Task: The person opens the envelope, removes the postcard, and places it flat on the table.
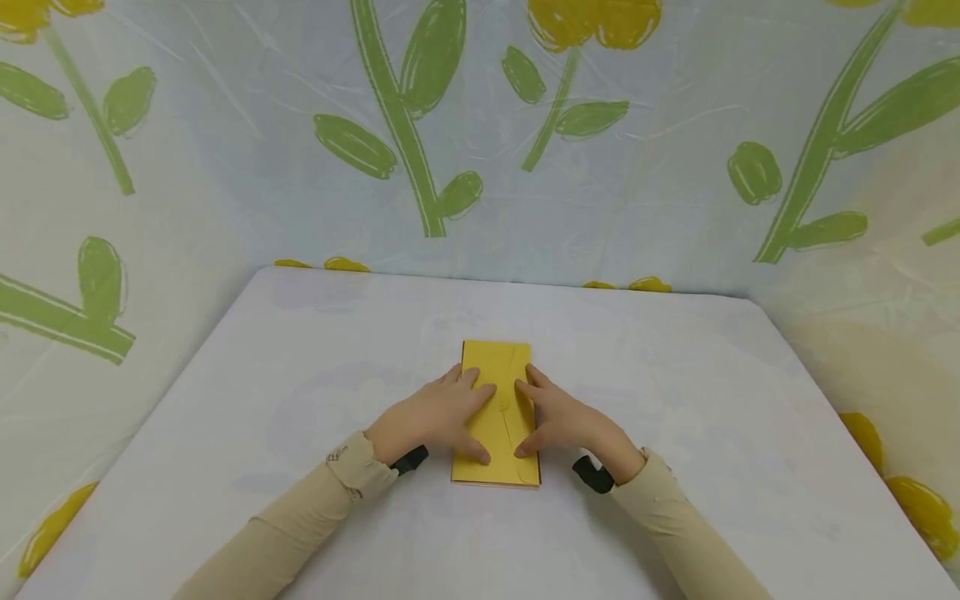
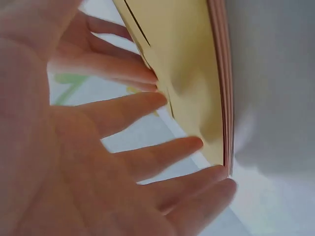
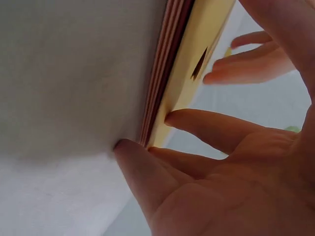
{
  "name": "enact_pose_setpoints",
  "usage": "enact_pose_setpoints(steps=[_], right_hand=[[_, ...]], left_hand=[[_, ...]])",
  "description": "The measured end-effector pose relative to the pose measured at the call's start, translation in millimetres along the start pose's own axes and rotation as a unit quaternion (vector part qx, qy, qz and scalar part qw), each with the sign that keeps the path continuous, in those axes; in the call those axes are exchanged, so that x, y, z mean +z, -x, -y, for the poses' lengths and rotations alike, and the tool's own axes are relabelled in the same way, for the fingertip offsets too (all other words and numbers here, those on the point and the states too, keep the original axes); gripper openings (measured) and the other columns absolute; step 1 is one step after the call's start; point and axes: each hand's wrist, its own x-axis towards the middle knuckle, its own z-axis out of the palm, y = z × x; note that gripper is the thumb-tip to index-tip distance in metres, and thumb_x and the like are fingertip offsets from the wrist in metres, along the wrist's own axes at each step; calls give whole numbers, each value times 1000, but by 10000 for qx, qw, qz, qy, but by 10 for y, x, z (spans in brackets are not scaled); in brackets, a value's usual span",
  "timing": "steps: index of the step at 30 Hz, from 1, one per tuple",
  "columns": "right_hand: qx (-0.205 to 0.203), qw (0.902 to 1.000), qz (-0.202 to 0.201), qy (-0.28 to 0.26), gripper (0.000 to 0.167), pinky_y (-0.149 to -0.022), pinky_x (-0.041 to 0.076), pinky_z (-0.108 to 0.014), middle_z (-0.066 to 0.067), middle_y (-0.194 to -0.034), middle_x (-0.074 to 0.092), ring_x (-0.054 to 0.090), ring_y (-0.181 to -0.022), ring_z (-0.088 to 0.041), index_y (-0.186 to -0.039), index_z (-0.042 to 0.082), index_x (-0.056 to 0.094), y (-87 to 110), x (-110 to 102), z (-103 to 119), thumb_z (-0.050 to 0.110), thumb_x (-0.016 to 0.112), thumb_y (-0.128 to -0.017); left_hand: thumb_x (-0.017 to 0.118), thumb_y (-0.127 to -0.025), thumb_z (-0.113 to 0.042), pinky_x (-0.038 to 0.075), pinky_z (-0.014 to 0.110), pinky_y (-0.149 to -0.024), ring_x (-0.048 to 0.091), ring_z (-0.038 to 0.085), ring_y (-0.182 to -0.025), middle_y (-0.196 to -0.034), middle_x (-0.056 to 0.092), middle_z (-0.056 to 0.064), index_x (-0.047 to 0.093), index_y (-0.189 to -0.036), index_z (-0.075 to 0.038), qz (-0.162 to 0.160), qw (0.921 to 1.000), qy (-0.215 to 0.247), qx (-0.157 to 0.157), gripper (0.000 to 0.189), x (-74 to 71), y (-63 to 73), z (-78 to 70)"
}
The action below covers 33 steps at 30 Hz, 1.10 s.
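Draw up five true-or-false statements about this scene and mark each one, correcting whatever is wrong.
1. The yellow envelope stack lies between the left hand and the right hand. True.

2. The left hand is well away from the stack. False: its fingers touch the stack.

3. Several thin layers show along the stack's edge in the wrist views. True.

4. Both sleeves are black. False: the sleeves are beige.

5. The stack's long side runs left to right across the tabletop. False: it runs away from the person on the tabletop.
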Motion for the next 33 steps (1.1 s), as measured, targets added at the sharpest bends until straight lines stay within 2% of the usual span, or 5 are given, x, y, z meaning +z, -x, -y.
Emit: enact_pose_setpoints(steps=[4,7,13,22,33], right_hand=[[52,10000,13,-10,97,-114,27,-54,-29,-161,5,16,-147,-44,-150,-9,30,1,11,25,22,87,-78],[33,9999,10,-109,93,-114,25,-56,-30,-161,3,13,-147,-46,-151,-10,28,24,40,46,25,82,-83],[114,9999,-34,-22,94,-113,23,-60,-30,-161,-3,10,-146,-49,-152,-10,24,73,129,79,35,76,-89],[43,9996,-173,207,96,-114,23,-58,-30,-161,-3,10,-147,-47,-154,-10,16,47,132,70,32,74,-90],[82,10000,44,-29,92,-115,21,-58,-28,-161,-10,3,-149,-43,-156,-5,8,59,96,98,26,68,-94]], left_hand=[[78,-65,-73,32,55,-111,5,47,-148,-163,3,24,20,-160,-14,449,9982,160,-366,126,16,-121,4],[79,-60,-75,35,56,-109,1,47,-148,-163,-6,23,16,-161,-16,568,9969,217,-506,133,57,-149,6],[79,-59,-75,33,56,-110,2,48,-147,-163,-4,25,17,-160,-14,484,9974,222,-484,133,98,-143,-13],[81,-60,-72,18,55,-117,-8,44,-148,-162,-5,27,17,-160,-12,417,9982,265,-354,132,72,-188,0],[81,-64,-68,14,54,-118,-11,41,-148,-162,-11,26,12,-161,-18,537,9973,276,-416,129,87,-186,8]])
